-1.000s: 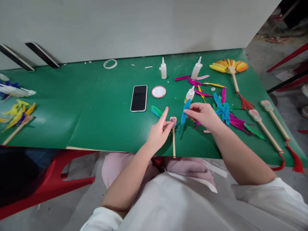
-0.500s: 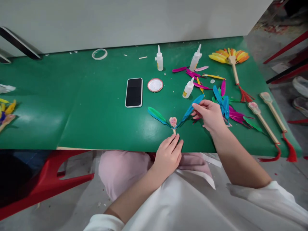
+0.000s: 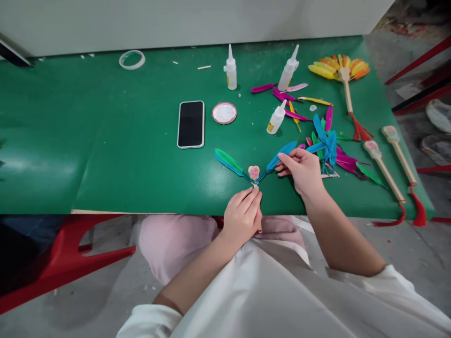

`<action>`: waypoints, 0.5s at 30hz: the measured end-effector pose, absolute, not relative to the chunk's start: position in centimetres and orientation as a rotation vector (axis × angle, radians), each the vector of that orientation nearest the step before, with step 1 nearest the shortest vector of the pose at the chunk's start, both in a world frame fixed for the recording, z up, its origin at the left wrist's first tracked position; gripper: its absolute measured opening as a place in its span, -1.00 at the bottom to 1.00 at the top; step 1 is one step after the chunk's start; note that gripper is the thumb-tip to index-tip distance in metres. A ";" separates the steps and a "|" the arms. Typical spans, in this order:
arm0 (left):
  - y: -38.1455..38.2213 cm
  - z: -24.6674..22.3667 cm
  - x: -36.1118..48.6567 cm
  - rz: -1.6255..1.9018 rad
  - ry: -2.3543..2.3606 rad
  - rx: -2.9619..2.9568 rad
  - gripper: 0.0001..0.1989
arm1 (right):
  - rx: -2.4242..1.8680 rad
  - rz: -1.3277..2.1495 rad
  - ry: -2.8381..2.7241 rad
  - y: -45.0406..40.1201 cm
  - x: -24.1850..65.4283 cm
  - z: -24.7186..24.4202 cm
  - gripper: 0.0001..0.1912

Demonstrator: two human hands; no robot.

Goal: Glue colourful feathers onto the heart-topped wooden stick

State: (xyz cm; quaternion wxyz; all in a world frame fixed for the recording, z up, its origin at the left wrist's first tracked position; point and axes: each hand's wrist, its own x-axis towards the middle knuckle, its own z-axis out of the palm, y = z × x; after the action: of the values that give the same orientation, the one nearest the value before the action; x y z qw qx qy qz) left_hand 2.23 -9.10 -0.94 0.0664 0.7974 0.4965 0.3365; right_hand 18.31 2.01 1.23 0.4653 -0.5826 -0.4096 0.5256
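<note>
My left hand (image 3: pixel 243 211) is closed around the wooden fan handle (image 3: pixel 255 186), whose pale pink heart-shaped head (image 3: pixel 253 172) points away from me at the table's near edge. Green and blue feathers (image 3: pixel 230 163) spread from the head's left side. A blue feather (image 3: pixel 280 157) slants out to the right, its base at the head. My right hand (image 3: pixel 299 171) pinches this feather near its upper part between thumb and fingers. Right of that hand lies a pile of blue, green and magenta feathers (image 3: pixel 327 145).
Glue bottles (image 3: pixel 231 72) stand beyond my hands, near a small oval dish (image 3: pixel 224 113) and a phone (image 3: pixel 190 125). At right lie a finished yellow-orange feather fan (image 3: pixel 347 89) and two bare handles with red tassels (image 3: pixel 384 171). A tape ring (image 3: pixel 132 60) lies far left.
The camera view has shifted slightly. My left hand now wraps more around the handle, where its fingers lay flatter before. My right hand still pinches the blue feather.
</note>
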 end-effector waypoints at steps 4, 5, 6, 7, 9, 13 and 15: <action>-9.1 -1.0 2.2 1.025 1.496 2.402 -0.66 | -1.429 1.299 -1.027 2.0 18.3 1.1 -0.70; -9.1 -1.0 2.2 1.025 1.495 2.402 -0.66 | -1.428 1.298 -1.030 2.0 18.3 1.1 -0.70; -9.1 -1.0 2.2 1.026 1.495 2.401 -0.66 | -1.428 1.296 -1.034 2.0 18.3 1.1 -0.70; -9.1 -1.0 2.2 1.027 1.495 2.399 -0.66 | -1.431 1.294 -1.039 2.0 18.3 1.0 -0.70; -9.1 -1.0 2.2 1.013 1.491 2.394 -0.66 | -1.441 1.286 -1.056 2.0 18.4 1.0 -0.70; -9.2 -0.6 2.1 0.925 1.497 2.385 -0.65 | -1.464 1.263 -1.090 2.0 18.3 0.9 -0.69; -9.1 -0.3 1.9 0.884 1.525 2.377 -0.68 | -1.473 1.250 -1.100 2.0 18.3 0.9 -0.68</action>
State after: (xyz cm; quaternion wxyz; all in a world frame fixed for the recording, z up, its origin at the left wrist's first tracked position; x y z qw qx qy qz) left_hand 1.93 -9.06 -0.33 0.0910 0.7998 0.5133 0.2975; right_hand 18.31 1.98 0.93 0.4434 -0.5939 -0.4434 0.5040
